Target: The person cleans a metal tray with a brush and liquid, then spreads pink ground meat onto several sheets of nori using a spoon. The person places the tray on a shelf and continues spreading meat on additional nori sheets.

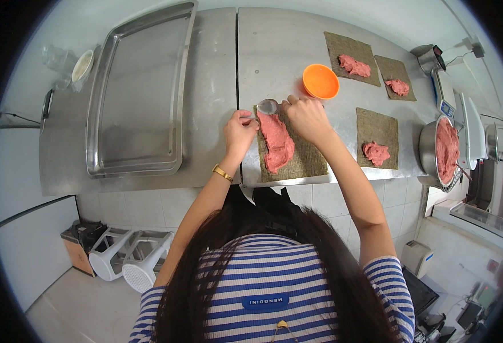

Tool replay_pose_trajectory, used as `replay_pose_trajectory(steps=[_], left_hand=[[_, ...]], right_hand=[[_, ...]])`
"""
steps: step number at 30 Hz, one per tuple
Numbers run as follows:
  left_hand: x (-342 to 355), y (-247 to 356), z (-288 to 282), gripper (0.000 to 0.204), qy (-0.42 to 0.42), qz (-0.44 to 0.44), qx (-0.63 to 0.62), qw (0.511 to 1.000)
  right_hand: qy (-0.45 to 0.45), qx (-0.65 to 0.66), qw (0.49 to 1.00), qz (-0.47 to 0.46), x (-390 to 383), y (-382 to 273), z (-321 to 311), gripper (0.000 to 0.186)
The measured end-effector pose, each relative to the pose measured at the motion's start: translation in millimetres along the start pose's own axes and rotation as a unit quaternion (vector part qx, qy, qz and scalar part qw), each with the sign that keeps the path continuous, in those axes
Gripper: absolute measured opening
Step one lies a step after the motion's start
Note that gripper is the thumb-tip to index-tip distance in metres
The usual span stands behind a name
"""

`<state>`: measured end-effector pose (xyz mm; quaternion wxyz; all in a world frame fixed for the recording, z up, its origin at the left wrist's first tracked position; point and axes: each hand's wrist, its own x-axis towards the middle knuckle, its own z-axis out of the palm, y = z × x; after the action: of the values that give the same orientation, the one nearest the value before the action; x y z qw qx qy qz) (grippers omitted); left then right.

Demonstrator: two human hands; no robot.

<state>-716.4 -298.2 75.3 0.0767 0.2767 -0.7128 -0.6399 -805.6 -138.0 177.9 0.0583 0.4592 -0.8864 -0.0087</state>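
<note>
Near the table's front edge lies a dark green seaweed sheet [307, 158], with pink minced meat [275, 142] spread along its left side. A metal spoon [268, 107] rests over the far end of the meat. My right hand [308, 119] is closed beside the spoon's bowl and appears to grip its handle, which the fingers hide. At the sheet's far left edge, my left hand [240, 136] pinches finger and thumb round something thin and greyish that I cannot make out. An orange bowl [321, 82] stands just beyond my right hand.
Three more seaweed sheets [385, 123] bearing lumps of meat lie to the right. Beyond them stand a metal bowl of minced meat [447, 150] and a scale [444, 97]. A large steel tray [140, 91] fills the left; white stools [143, 257] are below.
</note>
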Motion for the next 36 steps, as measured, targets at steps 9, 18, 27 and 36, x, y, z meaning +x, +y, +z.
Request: replay_pose_trajectory(steps=[9,18,27,36], left_hand=[[2,1,0,0.023,0.005,0.002,0.023,1.000],[-29,2,-20,0.022,-0.177,-0.125,0.015,0.976],[-47,9,-24,0.024,-0.221,-0.155,0.015,0.963],[-52,11,-21,0.022,-0.213,-0.180,-0.051,0.959]], right_hand=[[-0.091,0.017,0.991,0.096,-15,8,-4,0.028],[-0.180,0.048,0.977,0.103,-55,-3,-30,0.037],[-0.139,0.088,0.969,0.183,-108,-63,-19,0.033],[-0.157,0.106,0.961,0.199,-120,-96,0,0.047]])
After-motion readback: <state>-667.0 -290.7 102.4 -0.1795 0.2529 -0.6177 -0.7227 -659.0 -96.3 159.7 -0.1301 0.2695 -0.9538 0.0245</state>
